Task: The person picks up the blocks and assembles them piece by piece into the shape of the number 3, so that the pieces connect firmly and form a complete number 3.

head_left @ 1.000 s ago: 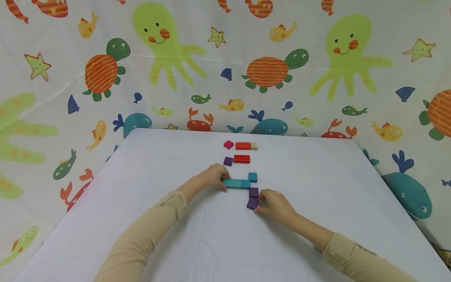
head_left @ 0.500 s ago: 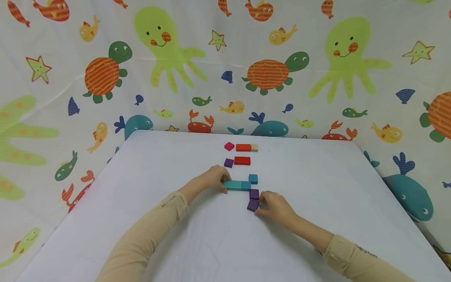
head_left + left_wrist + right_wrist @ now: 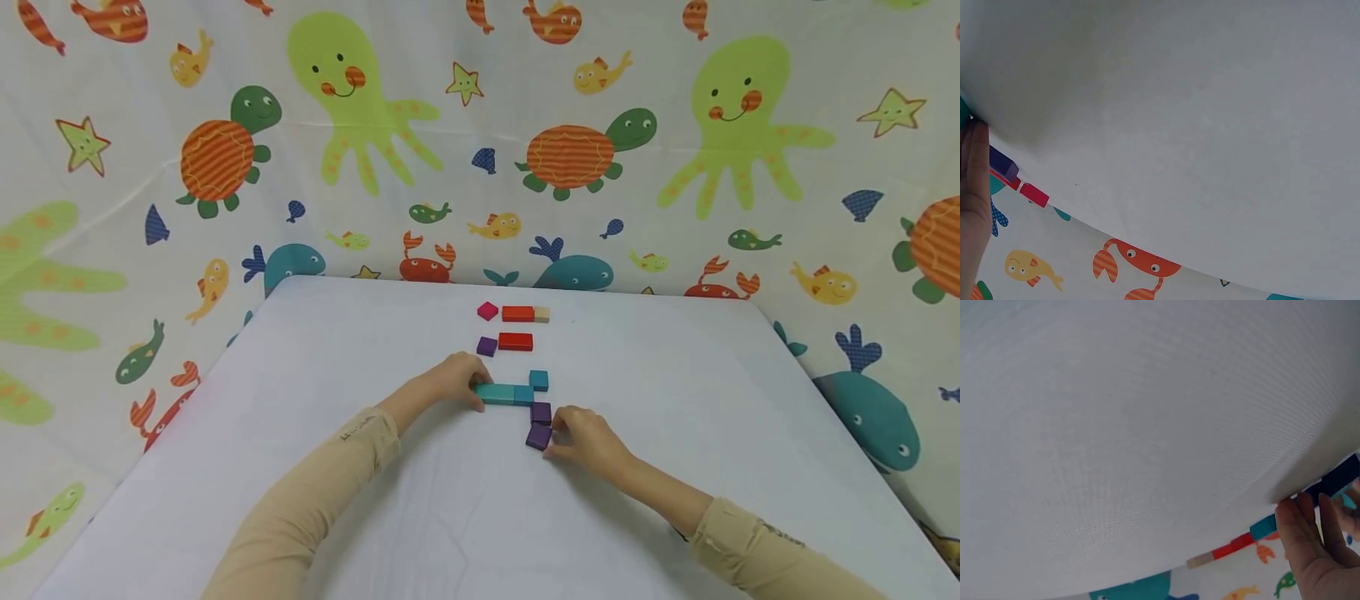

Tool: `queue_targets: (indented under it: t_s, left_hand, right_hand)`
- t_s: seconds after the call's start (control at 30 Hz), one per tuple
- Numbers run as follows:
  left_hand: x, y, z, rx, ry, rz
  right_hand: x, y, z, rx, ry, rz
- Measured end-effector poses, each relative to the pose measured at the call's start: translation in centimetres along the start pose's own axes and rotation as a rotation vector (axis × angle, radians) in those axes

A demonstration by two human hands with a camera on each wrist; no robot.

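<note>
My left hand grips the left end of a long turquoise block, thumb on the near side and fingers on the far side. A blue square block abuts its right end, and another blue block sits just behind that. Two purple blocks run toward me: the upper purple block lies nearly straight, the lower purple block is turned at an angle. My right hand pinches the lower one at its right side. In the right wrist view, fingers partly cover the dark blocks.
Farther back lie a small purple block, a long red block, a pinkish-red block, an orange-red block and a beige block. A white cloth covers the table; a sea-animal printed curtain hangs behind.
</note>
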State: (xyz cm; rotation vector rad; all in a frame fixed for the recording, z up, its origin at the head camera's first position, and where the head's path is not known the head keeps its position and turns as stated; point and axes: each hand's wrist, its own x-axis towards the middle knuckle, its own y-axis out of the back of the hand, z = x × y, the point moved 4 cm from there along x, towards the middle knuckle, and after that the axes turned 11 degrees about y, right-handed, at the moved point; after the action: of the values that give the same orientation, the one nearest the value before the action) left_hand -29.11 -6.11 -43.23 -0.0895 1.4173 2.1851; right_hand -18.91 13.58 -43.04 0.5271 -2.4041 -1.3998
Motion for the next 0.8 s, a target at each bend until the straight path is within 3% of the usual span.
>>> queue_targets:
  t_s: [0.4,0.8]
  left_hand:
    - [0.12,-0.04,-0.13,0.002,-0.002,-0.019]
    - [-0.10,0.11,0.07,0.001,-0.011,0.008]
  right_hand:
    - [-0.12,0.11,-0.15,0.012,0.011,-0.015]
    - [-0.16,0.23,0.40,0.056,0.036,-0.030]
